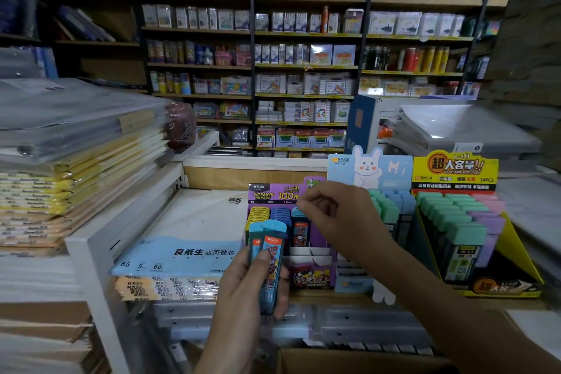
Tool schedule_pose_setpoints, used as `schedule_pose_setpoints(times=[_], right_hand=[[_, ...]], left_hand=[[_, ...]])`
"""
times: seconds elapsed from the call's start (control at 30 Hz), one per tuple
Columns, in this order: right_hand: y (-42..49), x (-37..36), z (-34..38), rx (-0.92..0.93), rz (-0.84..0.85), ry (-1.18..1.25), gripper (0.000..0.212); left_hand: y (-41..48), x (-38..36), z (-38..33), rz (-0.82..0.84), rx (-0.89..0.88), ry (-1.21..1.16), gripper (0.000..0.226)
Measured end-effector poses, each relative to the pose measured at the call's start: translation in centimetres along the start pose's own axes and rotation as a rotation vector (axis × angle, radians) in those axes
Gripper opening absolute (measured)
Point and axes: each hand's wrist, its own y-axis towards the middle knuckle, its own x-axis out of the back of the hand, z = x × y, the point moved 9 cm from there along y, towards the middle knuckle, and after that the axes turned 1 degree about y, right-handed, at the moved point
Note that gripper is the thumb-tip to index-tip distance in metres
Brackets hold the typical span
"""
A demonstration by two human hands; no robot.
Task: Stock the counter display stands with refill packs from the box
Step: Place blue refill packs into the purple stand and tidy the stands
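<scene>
Left hand (246,288): grips a small stack of teal refill packs (268,249) upright, thumb across the front, just before the purple display stand (312,278). Right hand (337,215): above that stand's rear rows, fingertips drawn together over a slotted teal pack (300,229); whether it pinches anything cannot be told. Rabbit stand (370,170) and yellow stand (455,167): to the right, on the tabletop (340,295). Cardboard box (349,358): bottom edge, below the hands.
</scene>
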Motion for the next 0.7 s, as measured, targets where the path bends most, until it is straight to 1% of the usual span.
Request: schedule_pose_setpoints(times=[0.03, 0.1, 0.17, 0.2, 0.27, 0.33, 0.43, 0.53, 0.6, 0.7], right_hand=[[-0.2, -0.2, 0.2, -0.027, 0.039, 0.087, 0.012], [-0.6, -1.2, 0.7, -0.060, 0.169, 0.201, 0.014], [-1.2, -1.9, 0.8, -0.105, 0.263, 0.259, 0.008], [-1.5, -2.2, 0.7, -0.130, 0.293, 0.288, 0.004], [-1.9, -2.4, 0.5, -0.165, 0.327, 0.355, 0.007], [-2.0, -2.2, 0.3, -0.183, 0.334, 0.413, 0.008], [-1.8, -0.9, -0.1, -0.191, 0.278, 0.432, 0.013], [-0.9, 1.2, -0.9, -0.180, 0.143, 0.426, 0.015], [-0.1, 2.6, -1.3, -0.146, 0.055, 0.399, 0.013], [0.6, 3.6, -1.7, -0.081, -0.033, 0.315, 0.011]], left_hand=[[0.0, -0.1, 0.0, 0.007, -0.008, 0.011, 0.019], [-0.1, -0.4, 0.0, 0.023, -0.015, 0.028, 0.022], [-0.3, -0.7, -0.1, 0.041, -0.022, 0.044, 0.028], [-0.4, -0.8, -0.1, 0.049, -0.023, 0.055, 0.031], [-0.5, -0.9, -0.1, 0.055, -0.015, 0.079, 0.034], [-0.7, -1.1, -0.1, 0.062, -0.014, 0.101, 0.033], [-0.9, -1.2, -0.4, 0.065, -0.015, 0.104, 0.030], [-0.8, -0.6, -0.4, 0.039, 0.005, 0.086, 0.029], [-0.6, 0.1, -0.4, 0.000, 0.013, 0.067, 0.031], [-0.4, 0.6, -0.7, -0.015, -0.022, 0.104, 0.027]])
